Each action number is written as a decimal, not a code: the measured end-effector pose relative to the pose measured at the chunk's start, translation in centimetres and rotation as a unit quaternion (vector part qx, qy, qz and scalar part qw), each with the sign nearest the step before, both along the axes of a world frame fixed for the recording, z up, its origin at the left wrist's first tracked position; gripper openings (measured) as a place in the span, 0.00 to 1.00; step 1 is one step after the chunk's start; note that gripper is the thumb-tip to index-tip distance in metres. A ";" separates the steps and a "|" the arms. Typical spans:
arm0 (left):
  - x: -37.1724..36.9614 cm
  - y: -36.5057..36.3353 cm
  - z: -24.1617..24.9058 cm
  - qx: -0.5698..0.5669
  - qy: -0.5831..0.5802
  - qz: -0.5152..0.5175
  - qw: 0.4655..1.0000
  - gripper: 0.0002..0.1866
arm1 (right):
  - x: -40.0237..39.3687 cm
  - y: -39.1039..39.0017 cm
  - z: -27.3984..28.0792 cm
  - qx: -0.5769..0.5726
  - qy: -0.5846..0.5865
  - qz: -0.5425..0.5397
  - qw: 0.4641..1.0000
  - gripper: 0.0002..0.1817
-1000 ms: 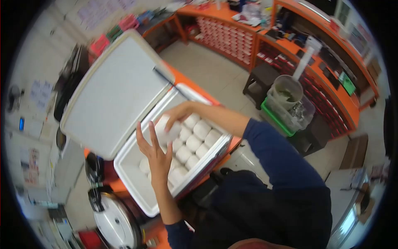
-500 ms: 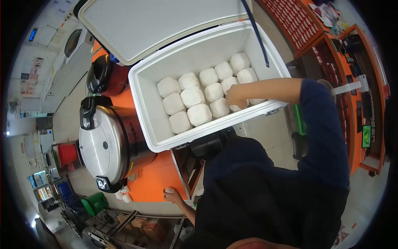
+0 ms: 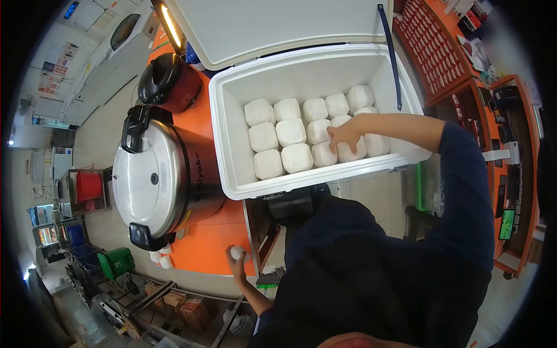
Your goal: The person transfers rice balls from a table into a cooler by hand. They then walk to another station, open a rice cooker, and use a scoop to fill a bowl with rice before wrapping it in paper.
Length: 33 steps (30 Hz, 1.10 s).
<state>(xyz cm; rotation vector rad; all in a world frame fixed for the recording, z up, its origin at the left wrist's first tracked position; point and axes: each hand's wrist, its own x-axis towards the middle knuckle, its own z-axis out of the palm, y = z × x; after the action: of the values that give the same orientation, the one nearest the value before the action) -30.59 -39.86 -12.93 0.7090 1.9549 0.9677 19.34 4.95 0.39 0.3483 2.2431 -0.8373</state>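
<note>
- Fingers of the right hand (image 3: 343, 134) are bent down onto a white packet (image 3: 351, 151) in the front row of the cooler box (image 3: 232, 145), closing on its top; how firmly they grip cannot be told.
- Left hand (image 3: 235, 258) is curled shut around a small white round thing (image 3: 236, 252) at the near edge of the orange counter (image 3: 212, 246), well apart from the cooler.
- To lift that packet cleanly, I judge it best to pinch it by its upper edges and draw it straight up, since its neighbours press against it on both sides.
- White packets (image 3: 278, 139) are soft-looking, rounded blocks, packed touching in three rough rows across the cooler's floor, with bare floor left toward the back wall.
- Cooler's lid (image 3: 272, 23) stands open behind, a dark strap (image 3: 390, 52) hanging from it down the inner right wall.
- Beside the cooler on the left sits a large steel rice cooker (image 3: 159, 180), lid latched, and a smaller dark cooker (image 3: 168, 78) behind it.
</note>
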 end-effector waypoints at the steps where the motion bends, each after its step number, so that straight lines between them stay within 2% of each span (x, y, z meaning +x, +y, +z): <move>1: 2.6 2.4 4.2 0.045 -0.023 -0.019 0.999 0.39 | 0.2 0.7 1.8 0.003 0.031 -0.047 0.998 0.29; 2: 5.4 4.9 8.5 0.089 -0.049 -0.038 0.994 0.38 | 0.3 1.1 3.7 0.004 0.061 -0.093 0.994 0.28; 3: 7.3 6.6 12.2 0.157 -0.044 -0.074 0.984 0.40 | 0.2 1.4 5.0 0.005 0.059 -0.092 0.994 0.28; 5: 11.3 10.5 20.2 0.266 -0.087 -0.143 0.949 0.44 | -1.1 2.0 8.3 0.044 0.175 -0.158 0.971 0.27; 6: 13.3 12.9 24.2 0.307 -0.128 -0.175 0.927 0.46 | -2.8 0.6 13.6 -0.040 0.208 -0.229 0.950 0.28; 7: 15.1 15.5 27.4 0.360 -0.023 -0.231 0.904 0.50 | -4.7 -1.8 19.0 -0.122 0.239 -0.298 0.916 0.29; 9: 19.3 20.3 31.9 0.423 0.081 -0.266 0.862 0.57 | -6.4 -4.7 22.3 -0.349 0.340 -0.339 0.805 0.32; 10: 21.7 23.0 33.3 0.457 0.126 -0.276 0.836 0.54 | -6.8 -5.2 22.5 -0.348 0.340 -0.336 0.806 0.32; 11: 23.5 25.4 34.0 0.462 0.133 -0.281 0.831 0.49 | -7.1 -5.6 22.6 -0.317 0.400 -0.314 0.801 0.33; 12: 25.2 27.7 33.5 0.479 0.134 -0.298 0.815 0.46 | -7.2 -5.7 22.6 -0.285 0.458 -0.290 0.790 0.34; 13: 26.3 29.1 34.4 0.471 0.247 -0.327 0.781 0.43 | -6.8 -4.7 22.5 -0.284 0.458 -0.287 0.792 0.34; 15: 28.1 29.4 35.7 0.444 0.384 -0.284 0.758 0.40 | -5.1 -0.4 21.6 -0.140 0.432 -0.266 0.850 0.35; 16: 28.0 29.3 35.6 0.445 0.385 -0.284 0.757 0.40 | -4.1 1.5 20.6 -0.107 0.374 -0.266 0.882 0.34; 17: 27.7 28.9 35.2 0.491 0.334 -0.261 0.761 0.37 | -3.0 3.3 19.0 -0.074 0.313 -0.265 0.909 0.33; 18: 27.3 28.4 34.8 0.534 0.282 -0.236 0.761 0.35 | -2.3 4.8 16.9 0.001 0.267 -0.214 0.940 0.33; 19: 26.7 28.0 34.2 0.532 0.282 -0.235 0.763 0.35 | -2.0 6.1 14.3 0.075 0.217 -0.160 0.960 0.32; 20: 25.8 27.4 33.5 0.544 0.250 -0.222 0.769 0.33 | -2.4 7.1 11.6 0.084 0.099 -0.085 0.988 0.36; 21: 24.9 26.7 32.8 0.556 0.218 -0.207 0.775 0.31 | -3.0 7.7 8.6 0.092 -0.020 -0.005 0.996 0.40; 23: 23.2 24.9 31.9 0.531 0.222 -0.185 0.796 0.29 | -1.4 8.0 -0.4 0.106 -0.075 0.020 0.991 0.36; 24: 22.2 23.8 31.5 0.508 0.226 -0.166 0.814 0.26 | -1.4 7.5 -1.3 0.106 -0.074 0.026 0.991 0.36; 25: 20.6 22.5 30.9 0.505 0.231 -0.162 0.816 0.26 | -1.9 6.2 -2.0 0.101 -0.138 0.034 0.985 0.31; 27: 17.9 19.5 29.4 0.423 0.251 -0.141 0.859 0.22 | -2.1 5.9 -2.0 0.075 -0.124 0.011 0.989 0.29; 28: 16.9 17.8 28.3 0.416 0.260 -0.126 0.862 0.22 | -1.4 6.2 -2.0 0.049 -0.043 -0.017 0.998 0.31; 30: 14.0 13.9 26.5 0.339 0.186 -0.005 0.922 0.17 | 0.4 6.8 -3.0 0.024 -0.022 -0.009 0.999 0.38; 32: 12.0 11.1 25.3 0.327 0.142 0.135 0.925 0.12 | 1.9 6.8 -4.0 0.044 -0.030 0.017 0.998 0.45; 33: 10.8 9.6 24.5 0.322 0.127 0.200 0.917 0.11 | 4.5 7.0 -9.2 0.075 -0.035 -0.023 0.996 0.38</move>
<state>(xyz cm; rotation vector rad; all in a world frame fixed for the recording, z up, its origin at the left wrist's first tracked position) -19.78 -30.24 11.58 0.8343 2.0473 1.9067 23.86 11.99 -8.82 0.4921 2.2458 -0.6719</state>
